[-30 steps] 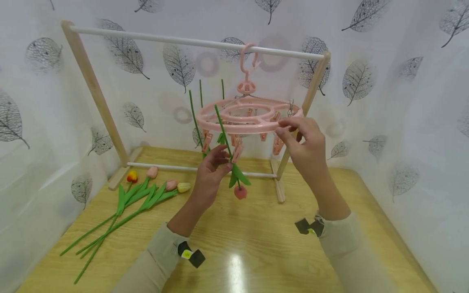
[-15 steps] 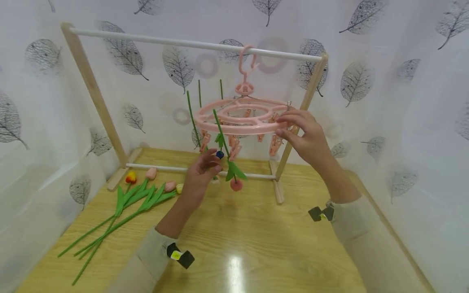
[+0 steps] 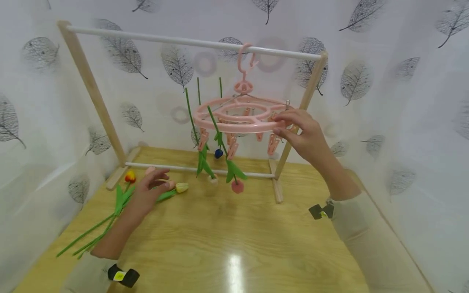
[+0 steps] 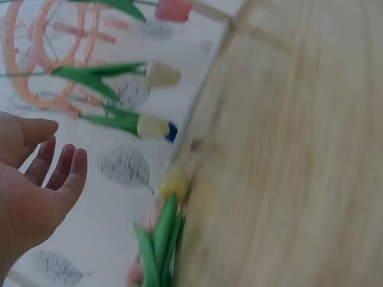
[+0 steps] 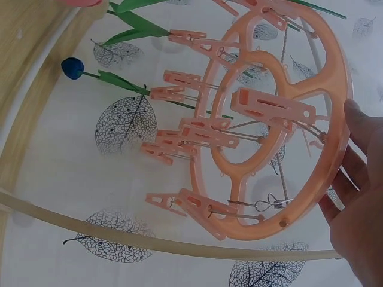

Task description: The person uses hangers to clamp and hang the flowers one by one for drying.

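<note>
The left hand [image 3: 147, 190] is hovering, fingers loosely bent and holding nothing, with a yellow artificial tulip [image 3: 182, 187] lying at its three o'clock. The right hand [image 3: 305, 133] is pinching the pink clip hanger [image 3: 238, 128] at four o'clock; a pink tulip [image 3: 231, 169] is dangling head-down around seven. Fetching another stem seems underway, probably calling for a pinch.

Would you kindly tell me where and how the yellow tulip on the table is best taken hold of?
I'd pinch the yellow tulip by the green part just behind its bloom, coming down from above on the right. It lies flat on the table, its bloom jutting rightward past the others, whereas farther down the stems lie close together and might be harder to separate.
</note>
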### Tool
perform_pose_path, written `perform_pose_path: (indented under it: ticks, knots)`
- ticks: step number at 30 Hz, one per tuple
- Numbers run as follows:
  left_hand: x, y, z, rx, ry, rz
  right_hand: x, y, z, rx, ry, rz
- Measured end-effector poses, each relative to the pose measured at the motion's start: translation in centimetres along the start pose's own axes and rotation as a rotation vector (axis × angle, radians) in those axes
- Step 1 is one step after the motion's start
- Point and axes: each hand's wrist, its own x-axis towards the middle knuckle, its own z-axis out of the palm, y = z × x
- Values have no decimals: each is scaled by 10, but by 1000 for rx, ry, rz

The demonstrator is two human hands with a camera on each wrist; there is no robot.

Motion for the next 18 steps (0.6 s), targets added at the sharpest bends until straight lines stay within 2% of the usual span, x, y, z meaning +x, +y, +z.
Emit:
perform_pose_path:
  ticks: [4, 8, 13, 18]
  knots:
    - [-14, -15, -27, 192, 5, -32, 0, 0, -2, -6, -5, 26]
    - [-27, -33, -50, 322, -22, -71, 0, -1, -3, -8, -16, 41]
    - [-41, -51, -71, 394, -48, -91, -1, -1, -3, -8, -17, 33]
    - [-57, -58, -90, 459, -62, -140, -2, -1, -1, -9, -18, 32]
